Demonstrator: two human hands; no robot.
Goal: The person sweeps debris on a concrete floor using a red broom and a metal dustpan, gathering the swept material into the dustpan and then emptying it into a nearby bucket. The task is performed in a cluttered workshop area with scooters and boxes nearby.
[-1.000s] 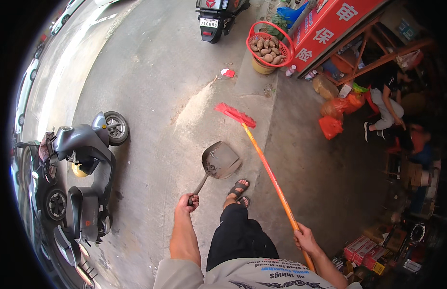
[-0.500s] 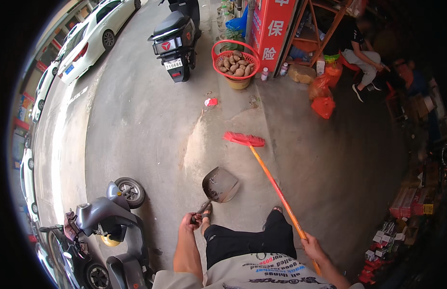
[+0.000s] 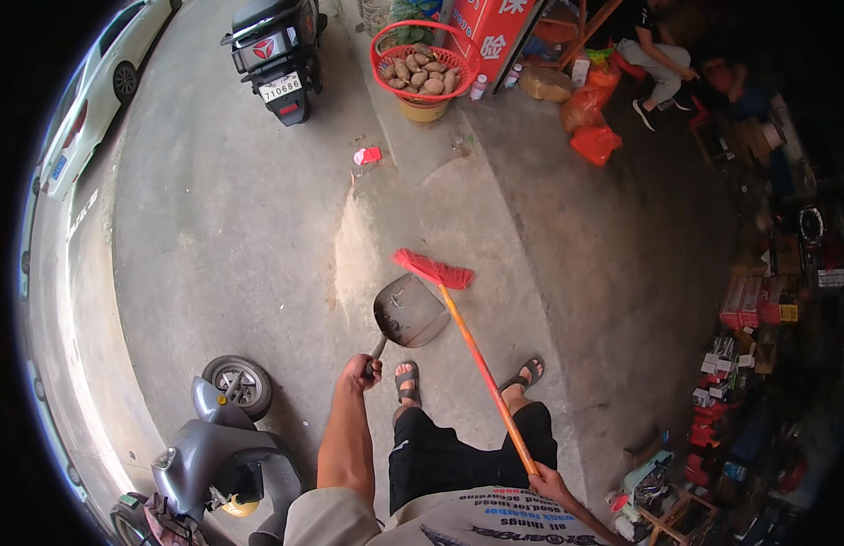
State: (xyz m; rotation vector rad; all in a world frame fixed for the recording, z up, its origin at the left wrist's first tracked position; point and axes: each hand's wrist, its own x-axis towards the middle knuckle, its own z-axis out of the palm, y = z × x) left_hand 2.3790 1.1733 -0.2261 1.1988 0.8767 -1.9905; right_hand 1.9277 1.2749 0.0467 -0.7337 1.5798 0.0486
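My left hand (image 3: 360, 371) is closed around the short handle of a grey dustpan (image 3: 420, 314), which lies on the concrete just ahead of my feet. Bits of dark debris show inside the pan. With my right hand (image 3: 549, 482) I grip the orange handle of a broom (image 3: 484, 373) near its upper end. The broom's red bristle head (image 3: 433, 269) rests on the ground right by the pan's far edge. Beyond it a small red-and-white scrap (image 3: 367, 156) lies on the floor.
A red basket of brown tubers (image 3: 422, 73) stands ahead, beside a black scooter (image 3: 281, 64). Orange-red bags (image 3: 593, 118) and a seated person (image 3: 663, 64) are at the far right. A grey scooter (image 3: 222, 446) stands close on my left; boxed goods (image 3: 754, 300) crowd the right.
The broom head has moved left and closer to the dustpan. The dustpan has shifted slightly forward with my left hand. The view has shifted, showing both my feet more fully.
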